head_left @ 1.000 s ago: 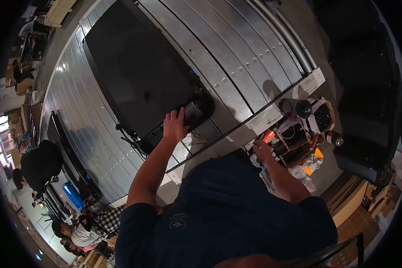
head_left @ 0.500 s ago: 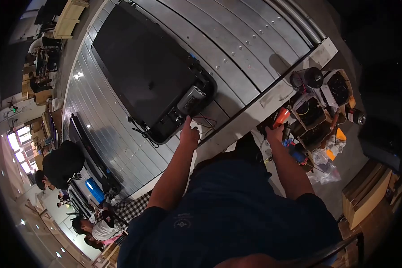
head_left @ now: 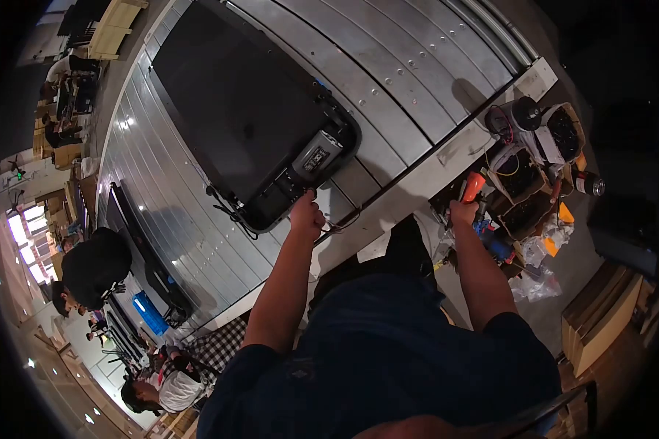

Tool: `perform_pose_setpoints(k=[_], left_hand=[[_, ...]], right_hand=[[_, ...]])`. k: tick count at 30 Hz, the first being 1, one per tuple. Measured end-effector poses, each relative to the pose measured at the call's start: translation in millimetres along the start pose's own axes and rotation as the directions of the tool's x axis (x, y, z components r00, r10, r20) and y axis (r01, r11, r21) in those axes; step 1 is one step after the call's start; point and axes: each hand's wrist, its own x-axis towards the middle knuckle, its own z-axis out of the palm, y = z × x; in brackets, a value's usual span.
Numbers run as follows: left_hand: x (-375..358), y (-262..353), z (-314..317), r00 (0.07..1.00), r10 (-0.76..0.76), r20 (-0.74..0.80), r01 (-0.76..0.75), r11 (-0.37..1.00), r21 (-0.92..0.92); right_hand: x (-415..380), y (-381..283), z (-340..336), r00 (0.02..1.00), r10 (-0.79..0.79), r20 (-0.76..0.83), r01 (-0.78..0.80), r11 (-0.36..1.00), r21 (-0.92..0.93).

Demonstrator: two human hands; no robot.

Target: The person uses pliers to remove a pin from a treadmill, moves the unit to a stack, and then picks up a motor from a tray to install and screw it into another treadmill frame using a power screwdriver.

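My left hand [head_left: 307,214] is at the near end of a silver cylindrical motor [head_left: 318,155], its fingers curled in. What is between those fingers, if anything, is hidden. Thin wires [head_left: 342,225] loop out beside that hand. The motor sits in the end of a large black panel [head_left: 234,95] lying on the slatted metal table. Over by the parts boxes, my right hand [head_left: 463,212] is closed around a tool with an orange handle [head_left: 474,186]; the rest of the tool is too dark to make out.
Open cardboard boxes of small dark parts [head_left: 516,175] stand off the table's edge, with another motor [head_left: 516,119] and plastic bags [head_left: 538,282] by them. Cardboard sheets [head_left: 600,318] lean at lower right. A long dark part [head_left: 143,249] and co-workers [head_left: 99,267] are at left.
My left index finger, stretched out before, is now curled in with the others beside the motor. My right hand and the orange-handled tool have shifted slightly together; the whole view has also shifted a little.
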Motion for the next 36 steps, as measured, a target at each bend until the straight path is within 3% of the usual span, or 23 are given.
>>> perform_pose_setpoints(k=[2,5,7,10,11,14,16,18,20,21,22,24,26,27,28,30,31,32,33,34,35,36], left_hand=[[-1.7,0.0,-7.8,0.998,0.047,0.033,-0.048,0.999,0.026],[-11.2,8.0,-13.2,0.99,0.096,0.102,-0.113,0.979,0.167],[-14.6,9.4,-15.5,0.98,0.168,0.109,-0.192,0.94,0.281],[2.6,12.2,-40.3,0.927,0.289,0.24,-0.375,0.707,0.6],[41.7,6.1,-59.9,0.888,0.361,0.286,-0.447,0.527,0.723],[3.7,53.7,-75.1,0.769,0.517,0.375,-0.539,0.21,0.816],[27.8,90.9,-81.3,0.602,0.663,0.444,-0.71,0.191,0.678],[34.7,141.9,-60.4,0.448,0.803,0.394,-0.781,0.138,0.609],[34.6,194.1,-35.7,0.465,0.824,0.322,-0.702,0.122,0.702],[51.3,210.5,-28.3,0.395,0.846,0.357,-0.632,-0.031,0.774],[69.0,219.8,-25.0,0.324,0.853,0.409,-0.544,-0.185,0.818],[91.1,230.0,-24.5,0.408,0.765,0.498,-0.443,-0.311,0.841],[128.3,230.9,-36.9,0.42,0.737,0.531,-0.404,-0.372,0.836],[116.5,233.8,-30.9,0.537,0.691,0.485,-0.346,-0.344,0.873],[137.3,234.2,-40.6,0.502,0.708,0.498,-0.402,-0.318,0.858],[149.6,239.6,-48.2,0.561,0.674,0.48,-0.359,-0.325,0.875],[173.0,243.5,-59.6,0.509,0.624,0.593,-0.382,-0.453,0.806],[236.6,254.4,-88.0,0.383,0.354,0.854,-0.325,-0.813,0.483],[204.7,238.8,-70.3,0.548,0.39,0.74,-0.517,-0.538,0.666],[169.7,223.0,-51.3,0.696,0.41,0.589,-0.607,-0.101,0.788],[127.2,206.3,-28.7,0.809,0.412,0.419,-0.55,0.278,0.788],[87.7,188.1,-10.0,0.816,0.368,0.445,-0.566,0.351,0.746]], right_hand=[[-6.5,2.3,-4.9,0.998,0.038,0.046,-0.043,0.992,0.117],[-8.6,36.5,-14.6,0.992,-0.072,0.104,0.037,0.952,0.304],[-50.3,45.5,-21.7,0.987,-0.105,0.124,0.058,0.942,0.332],[-117.4,89.0,-22.0,0.985,-0.091,0.147,0.019,0.903,0.429],[-135.3,108.3,-19.3,0.985,-0.105,0.134,0.04,0.905,0.423],[-202.6,152.8,-19.5,0.981,-0.122,0.153,0.05,0.912,0.407],[-224.9,185.0,-23.1,0.969,-0.106,0.221,0.019,0.932,0.361],[-241.0,208.1,-28.1,0.967,-0.093,0.236,0.02,0.955,0.295],[-255.6,206.1,-33.4,0.964,-0.054,0.261,-0.009,0.972,0.236],[-269.6,193.4,-39.2,0.961,-0.022,0.276,-0.039,0.976,0.216],[-278.8,189.4,-40.9,0.958,0.012,0.285,-0.073,0.977,0.201],[-279.9,197.7,-44.2,0.947,0.0,0.32,-0.057,0.984,0.17],[-273.1,200.7,-56.9,0.947,-0.027,0.32,-0.025,0.987,0.159],[-273.1,200.0,-63.2,0.939,-0.053,0.34,-0.006,0.985,0.171],[-272.2,197.0,-69.1,0.931,-0.083,0.357,0.017,0.983,0.184],[-258.8,214.0,-74.5,0.946,-0.096,0.308,0.076,0.994,0.076],[-244.8,230.5,-75.2,0.942,-0.116,0.314,0.104,0.993,0.053],[-254.6,215.5,-81.9,0.94,-0.079,0.331,0.05,0.994,0.096],[-272.2,181.6,-95.6,0.942,-0.06,0.331,0.041,0.997,0.063],[-290.8,148.2,-111.4,0.94,-0.034,0.338,0.026,0.999,0.028],[-301.5,137.1,-122.7,0.937,-0.001,0.35,0.004,1.0,-0.008],[-285.6,156.1,-118.4,0.946,-0.005,0.324,0.05,0.99,-0.129]])
